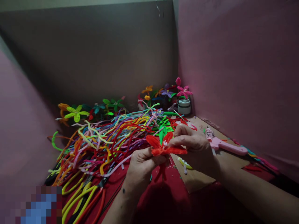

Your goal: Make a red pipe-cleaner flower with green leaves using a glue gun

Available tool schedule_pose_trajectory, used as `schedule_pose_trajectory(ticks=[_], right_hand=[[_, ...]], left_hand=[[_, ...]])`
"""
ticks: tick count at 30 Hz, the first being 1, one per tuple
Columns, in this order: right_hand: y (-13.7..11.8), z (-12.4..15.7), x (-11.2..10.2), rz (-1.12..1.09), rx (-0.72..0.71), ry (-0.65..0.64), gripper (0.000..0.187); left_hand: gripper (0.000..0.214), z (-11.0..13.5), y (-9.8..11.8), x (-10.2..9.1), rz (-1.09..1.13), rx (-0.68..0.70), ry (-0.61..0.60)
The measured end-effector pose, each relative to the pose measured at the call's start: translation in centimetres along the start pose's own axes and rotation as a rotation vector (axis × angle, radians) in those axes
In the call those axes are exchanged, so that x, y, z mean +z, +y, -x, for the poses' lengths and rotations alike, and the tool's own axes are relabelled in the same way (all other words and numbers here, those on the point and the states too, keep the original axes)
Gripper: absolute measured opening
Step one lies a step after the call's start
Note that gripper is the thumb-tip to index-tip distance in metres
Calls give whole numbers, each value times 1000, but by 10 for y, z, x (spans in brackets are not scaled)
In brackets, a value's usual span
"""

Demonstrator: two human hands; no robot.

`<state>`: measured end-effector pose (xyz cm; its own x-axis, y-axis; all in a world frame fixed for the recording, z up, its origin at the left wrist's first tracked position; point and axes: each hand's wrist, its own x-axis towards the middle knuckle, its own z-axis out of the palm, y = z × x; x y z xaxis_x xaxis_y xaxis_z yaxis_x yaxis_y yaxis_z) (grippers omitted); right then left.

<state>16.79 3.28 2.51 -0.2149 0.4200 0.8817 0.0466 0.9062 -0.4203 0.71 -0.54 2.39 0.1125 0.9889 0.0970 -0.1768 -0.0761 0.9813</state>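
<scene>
The left hand (143,161) grips the red flower (160,151) underneath, right hand (192,142) pinching it, seemingly near centre.

The red desk (173,191) gives low passage from the front, between the two forearms. Farther in, the left hand (143,161) and right hand (193,142), meeting at the red flower (158,150), bar the direct way forward. A broad, loose heap of fuzzy stems (121,130) blocks low reaches on the left, with yellow and red tool handles (87,187) crowding its near side. Above the heap there is room up to the dark back panel (93,56). On the right, the near corner of the cardboard (198,183) is reachable beneath the forearm; beyond, a pink-handled tool (229,147) obstructs, close to the pink side wall (238,62).
</scene>
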Motion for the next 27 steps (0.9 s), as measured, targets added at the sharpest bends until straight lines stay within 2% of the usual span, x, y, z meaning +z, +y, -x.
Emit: schedule_pose_trajectory(ticks=[5,7,9,11,13,15,17,19,22,27], right_hand=[[-3,-2,1,43,-39,-35,8],[-6,0,2,11,-12,-45,12],[-8,3,4,-63,90,0,17],[-9,5,5,-158,255,78,20],[-9,6,6,-261,431,77,15],[-9,5,8,-365,586,-61,12],[-8,5,10,-514,717,-236,18],[-7,6,14,-701,818,-322,24],[-5,9,21,-849,886,-327,26],[-5,13,24,-799,874,-256,25]], left_hand=[[7,1,2,-1,-36,39,-14],[8,1,1,-2,-33,62,-12],[6,0,0,-4,16,83,-3],[5,-1,0,-7,85,95,19],[10,-4,1,-9,150,102,41],[15,-6,3,-10,199,88,35],[16,-8,4,-10,231,59,4],[16,-8,2,-11,247,15,-30],[17,-8,-2,-11,257,-30,-81],[16,-7,-3,-10,211,38,-138]])
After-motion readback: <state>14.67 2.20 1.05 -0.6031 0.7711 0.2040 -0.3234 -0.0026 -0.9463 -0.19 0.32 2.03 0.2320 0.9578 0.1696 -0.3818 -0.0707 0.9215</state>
